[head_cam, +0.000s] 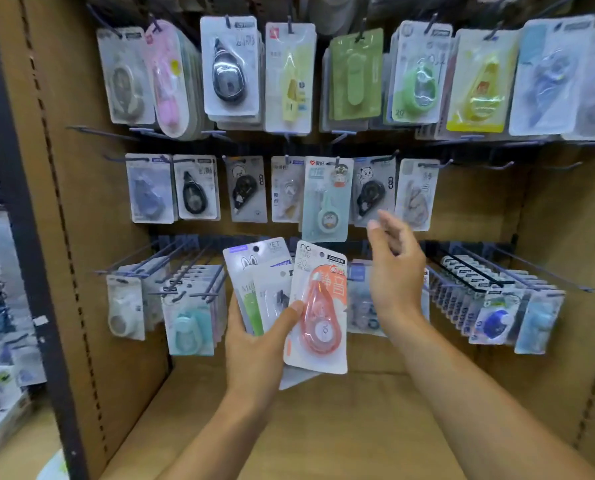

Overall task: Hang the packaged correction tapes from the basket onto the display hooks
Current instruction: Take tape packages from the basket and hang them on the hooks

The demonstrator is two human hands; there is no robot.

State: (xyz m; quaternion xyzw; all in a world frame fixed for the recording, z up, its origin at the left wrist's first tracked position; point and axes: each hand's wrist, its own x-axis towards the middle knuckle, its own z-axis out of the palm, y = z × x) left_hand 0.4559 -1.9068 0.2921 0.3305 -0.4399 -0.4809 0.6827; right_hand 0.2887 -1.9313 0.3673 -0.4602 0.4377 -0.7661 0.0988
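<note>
My left hand (254, 344) grips a fanned stack of packaged correction tapes. An orange one (318, 306) lies in front, a white pack with rabbit ears (251, 271) behind it. My right hand (394, 271) is raised with relaxed fingers and holds nothing. It is just below a light blue pack (325, 199) that hangs in the middle row of display hooks (500, 166). The basket is out of view.
Three rows of hooks carry hanging packs on a brown pegboard (479, 209). Bare hooks stick out at the middle row's right end and at the bottom left (171, 252). A dark upright post (29, 237) stands at the left; a brown shelf (341, 427) lies below.
</note>
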